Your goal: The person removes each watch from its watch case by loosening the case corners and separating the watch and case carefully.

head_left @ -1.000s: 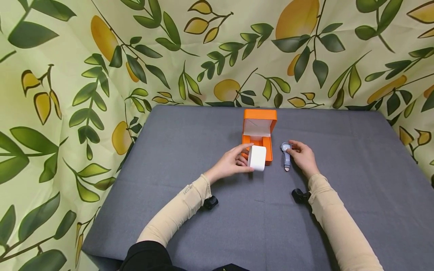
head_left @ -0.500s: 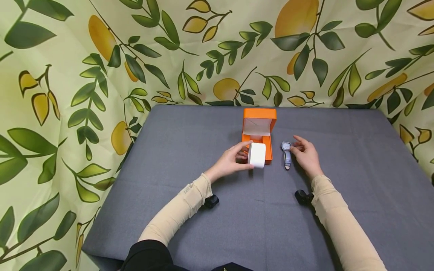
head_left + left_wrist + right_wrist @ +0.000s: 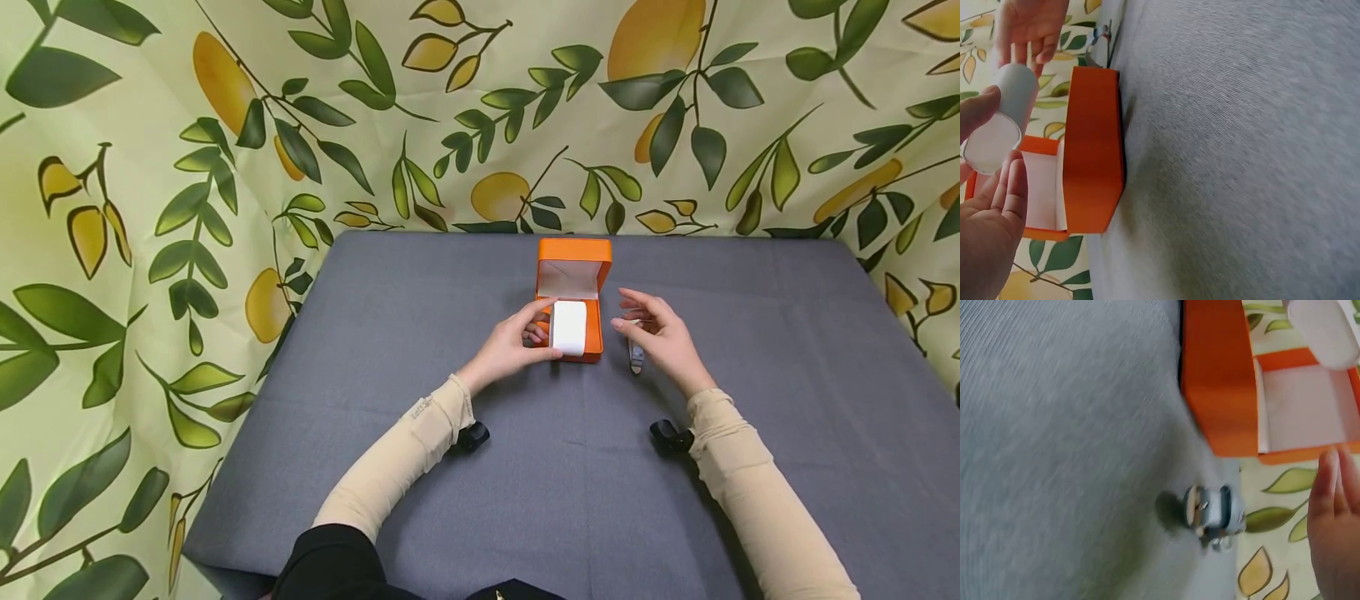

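Observation:
My left hand pinches a white watch cushion between thumb and fingers. The cushion is a smooth rounded roll, held over the front part of an orange watch box whose lid stands up, showing a white lining. In the left wrist view the cushion is above the box's side wall. My right hand hovers to the right of the box with nothing in its grasp, fingers extended. Beneath it a wristwatch with a blue-grey strap lies on the table; the hand hides its dial in the head view.
Grey cloth covers the table. Behind it and at both sides hangs a curtain printed with leaves and fruit. A small black wrist camera sits under the left sleeve, another wrist camera by the right.
My right hand has left the watch, lifting and moving left toward the box. My left hand has carried the cushion slightly farther back, over the box.

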### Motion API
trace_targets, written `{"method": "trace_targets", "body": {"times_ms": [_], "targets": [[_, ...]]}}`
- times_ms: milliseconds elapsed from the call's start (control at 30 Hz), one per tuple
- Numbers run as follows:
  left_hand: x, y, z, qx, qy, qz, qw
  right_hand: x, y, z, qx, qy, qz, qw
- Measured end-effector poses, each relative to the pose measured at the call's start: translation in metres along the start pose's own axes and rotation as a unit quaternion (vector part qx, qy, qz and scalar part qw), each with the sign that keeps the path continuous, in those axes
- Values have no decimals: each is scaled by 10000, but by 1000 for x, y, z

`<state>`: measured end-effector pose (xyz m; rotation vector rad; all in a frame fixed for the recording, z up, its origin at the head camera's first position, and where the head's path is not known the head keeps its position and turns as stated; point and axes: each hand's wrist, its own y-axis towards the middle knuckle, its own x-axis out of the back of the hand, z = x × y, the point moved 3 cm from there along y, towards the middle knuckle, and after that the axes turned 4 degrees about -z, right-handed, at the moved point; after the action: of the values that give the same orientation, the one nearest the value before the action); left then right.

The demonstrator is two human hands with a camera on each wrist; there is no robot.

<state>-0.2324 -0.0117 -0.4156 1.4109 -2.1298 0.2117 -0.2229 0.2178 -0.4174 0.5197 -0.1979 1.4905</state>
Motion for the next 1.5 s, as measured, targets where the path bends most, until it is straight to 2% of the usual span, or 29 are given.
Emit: {"method": "trace_targets", "body": {"times_ms": [167, 367, 600, 833, 1067, 1267, 1367, 1500], "targets": [[-2, 5, -2, 118, 12, 17, 9999, -12, 0, 9, 8, 91, 861, 9962], [-4, 8, -1, 237, -17, -27, 9997, -26, 1, 3, 124, 521, 1316, 9899], [-8, 11, 6, 272, -99, -33, 9996, -34, 4, -1, 261, 835, 1325, 9873], [-12, 13, 12, 302, -107, 43, 9995, -39, 3, -5, 64, 732, 1452, 9867], [-12, 15, 13, 382, -227, 26, 9990, -38, -1, 15, 8, 747, 1470, 9863], [-12, 16, 14, 418, -28, 87, 9991, -37, -3, 21, -61, 583, 1438, 9879], [-12, 17, 15, 453, 89, 126, 9989, -38, -3, 19, -78, 580, 1404, 9884], [-12, 17, 15, 490, 239, 165, 9984, -41, 2, 0, -2, 599, 1371, 9887]]}}
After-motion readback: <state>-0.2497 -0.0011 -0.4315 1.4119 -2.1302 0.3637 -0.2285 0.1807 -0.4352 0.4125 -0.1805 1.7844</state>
